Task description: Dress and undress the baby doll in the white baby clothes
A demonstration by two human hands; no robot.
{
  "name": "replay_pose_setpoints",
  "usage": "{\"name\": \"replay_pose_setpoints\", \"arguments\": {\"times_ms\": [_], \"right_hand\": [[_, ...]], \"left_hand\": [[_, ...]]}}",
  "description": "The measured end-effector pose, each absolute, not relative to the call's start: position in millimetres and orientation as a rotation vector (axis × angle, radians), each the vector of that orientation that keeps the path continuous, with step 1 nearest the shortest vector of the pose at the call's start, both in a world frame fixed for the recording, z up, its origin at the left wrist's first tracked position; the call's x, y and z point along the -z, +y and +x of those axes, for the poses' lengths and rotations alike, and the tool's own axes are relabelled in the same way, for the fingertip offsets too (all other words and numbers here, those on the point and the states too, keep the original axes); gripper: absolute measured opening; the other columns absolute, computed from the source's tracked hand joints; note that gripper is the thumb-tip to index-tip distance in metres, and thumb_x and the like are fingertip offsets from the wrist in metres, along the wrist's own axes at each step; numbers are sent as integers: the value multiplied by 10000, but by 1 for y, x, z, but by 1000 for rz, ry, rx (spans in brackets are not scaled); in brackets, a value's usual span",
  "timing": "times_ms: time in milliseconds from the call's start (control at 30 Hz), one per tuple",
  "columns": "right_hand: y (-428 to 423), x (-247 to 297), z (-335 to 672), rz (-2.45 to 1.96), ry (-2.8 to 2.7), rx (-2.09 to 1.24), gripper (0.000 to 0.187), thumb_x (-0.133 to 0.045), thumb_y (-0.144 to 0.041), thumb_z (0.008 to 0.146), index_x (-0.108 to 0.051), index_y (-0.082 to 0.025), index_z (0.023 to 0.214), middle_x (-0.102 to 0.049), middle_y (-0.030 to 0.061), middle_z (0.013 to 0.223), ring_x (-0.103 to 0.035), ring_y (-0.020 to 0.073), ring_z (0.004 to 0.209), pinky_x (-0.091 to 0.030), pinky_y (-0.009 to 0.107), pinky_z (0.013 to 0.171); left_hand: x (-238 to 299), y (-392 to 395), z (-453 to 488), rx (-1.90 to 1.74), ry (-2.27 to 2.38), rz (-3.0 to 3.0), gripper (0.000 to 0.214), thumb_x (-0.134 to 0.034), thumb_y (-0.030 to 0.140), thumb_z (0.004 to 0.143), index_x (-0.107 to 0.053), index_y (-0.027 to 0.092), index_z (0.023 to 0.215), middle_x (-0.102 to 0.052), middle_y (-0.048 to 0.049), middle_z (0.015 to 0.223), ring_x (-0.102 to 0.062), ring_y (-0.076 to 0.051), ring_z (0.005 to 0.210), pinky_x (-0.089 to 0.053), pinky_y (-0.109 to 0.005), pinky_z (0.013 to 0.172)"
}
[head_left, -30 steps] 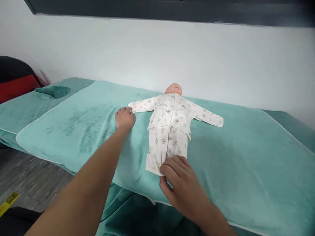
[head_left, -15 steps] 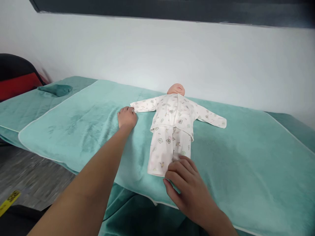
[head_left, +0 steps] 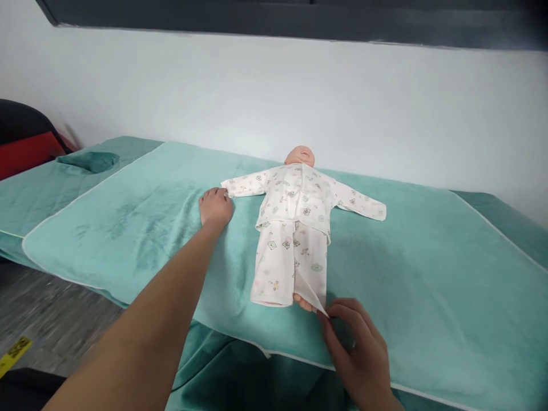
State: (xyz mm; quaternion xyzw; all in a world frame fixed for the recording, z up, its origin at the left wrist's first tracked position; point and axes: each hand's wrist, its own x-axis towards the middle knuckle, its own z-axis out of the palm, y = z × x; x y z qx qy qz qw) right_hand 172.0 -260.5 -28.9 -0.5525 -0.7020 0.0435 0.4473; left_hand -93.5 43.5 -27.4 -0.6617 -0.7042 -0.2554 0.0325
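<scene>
A baby doll (head_left: 301,154) lies on its back on the bed, arms spread, in a white printed top (head_left: 295,194) and white printed trousers (head_left: 274,262). My right hand (head_left: 357,348) pinches the hem of the trouser leg on the right and pulls a corner of the cloth out to the right. Some toes (head_left: 303,302) of the doll show below that hem; the other foot is hidden inside its trouser leg. My left hand (head_left: 216,206) rests palm down on the mat beside the cuff of the left-side sleeve, its fingertips close against the cuff.
A pale green mat (head_left: 428,285) with white edging covers the bed. Behind it rises a white wall (head_left: 214,91) with a dark panel along the top. A face hole (head_left: 89,161) is at the bed's left end, near a black and red chair (head_left: 28,137).
My right hand has moved right and down from over the trouser leg and now pinches its hem, drawing it aside so toes show. My left hand stays by the sleeve cuff.
</scene>
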Motion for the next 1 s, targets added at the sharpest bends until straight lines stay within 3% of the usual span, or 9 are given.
{"name": "replay_pose_setpoints", "arguments": {"times_ms": [300, 533, 767, 1000], "right_hand": [[-260, 23, 168, -1350, -1805, -163, 126, -600, -134, 924, -566, -219, 1012, -611, 46, 954, -619, 150, 859, -548, 260, 711], [-248, 25, 153, -1412, -1802, -73, 353, -643, -246, 923, -551, -224, 1264, -596, 96, 1096, -630, 207, 975, -578, 345, 803], [-235, 12, 145, -1386, -1862, -128, 191, -578, -152, 934, -615, -236, 1101, -612, 45, 953, -623, 158, 814, -534, 283, 694], [-242, 7, 160, -1319, -1819, 32, 216, -563, -67, 906, -617, -228, 1041, -571, 43, 945, -602, 139, 802, -506, 249, 651]], "left_hand": [[25, 43, -93, 760, -2180, -2034, 420, -388, 208, 913, -667, 190, 1227, -633, -116, 1324, -524, -306, 1237, -384, -448, 1021], [26, 44, -92, 758, -2158, -2024, 415, -383, 216, 918, -677, 191, 1211, -643, -112, 1311, -535, -303, 1230, -395, -443, 1015], [25, 43, -92, 776, -2164, -2039, 415, -395, 211, 909, -672, 185, 1217, -636, -127, 1312, -533, -314, 1232, -389, -458, 1023], [26, 44, -93, 780, -2151, -2035, 420, -387, 212, 911, -677, 181, 1213, -643, -130, 1302, -536, -319, 1228, -399, -459, 1010]]}}
